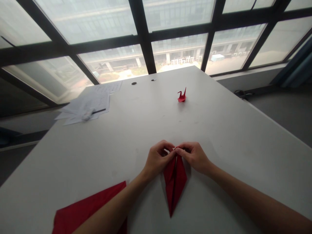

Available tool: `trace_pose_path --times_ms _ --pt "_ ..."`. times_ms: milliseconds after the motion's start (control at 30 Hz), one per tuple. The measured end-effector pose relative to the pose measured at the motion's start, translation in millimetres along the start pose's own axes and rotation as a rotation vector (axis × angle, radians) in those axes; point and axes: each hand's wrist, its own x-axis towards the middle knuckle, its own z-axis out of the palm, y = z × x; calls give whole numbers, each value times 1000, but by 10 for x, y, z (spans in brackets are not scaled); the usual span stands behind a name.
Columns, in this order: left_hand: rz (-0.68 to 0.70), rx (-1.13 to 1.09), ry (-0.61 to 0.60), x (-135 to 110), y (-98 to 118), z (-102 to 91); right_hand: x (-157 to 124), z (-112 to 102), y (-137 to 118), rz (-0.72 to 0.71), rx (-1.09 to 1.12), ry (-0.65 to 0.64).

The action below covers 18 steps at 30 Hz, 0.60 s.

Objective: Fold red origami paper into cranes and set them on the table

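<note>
A long, narrow folded piece of red paper lies on the white table, its point toward me. My left hand and my right hand meet at its far end, both with fingers curled in a pinch on the paper's top tip. Farther back on the table stands a small finished red paper crane, well out of reach of both hands. A flat sheet of red paper lies at the near left, partly under my left forearm.
A loose stack of white printed sheets with a dark pen lies at the table's far left corner. Two round cable holes sit near the back edge. Large dark-framed windows rise behind the table.
</note>
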Motion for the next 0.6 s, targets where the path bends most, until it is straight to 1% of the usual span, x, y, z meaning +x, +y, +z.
trace_pose_path --times_ms 100,167,233,300,367,433,533,600 --pt "-38 -40 -47 8 45 -39 11 6 -1 35 52 123" --pt "-88 -32 -154 17 85 -67 21 11 7 51 93 224" --pt "-140 2 -278 21 123 -83 35 19 17 37 107 302" --pt "-184 20 -364 19 147 -82 50 27 26 10 85 356" --pt "-214 5 -378 13 150 -64 60 33 30 2 75 377" --pt "-243 -57 -316 8 134 -36 58 34 25 24 131 358" --pt "-241 -176 -92 3 92 5 24 27 9 68 212 279" --pt "-218 -222 41 2 70 21 -6 22 1 70 163 207"
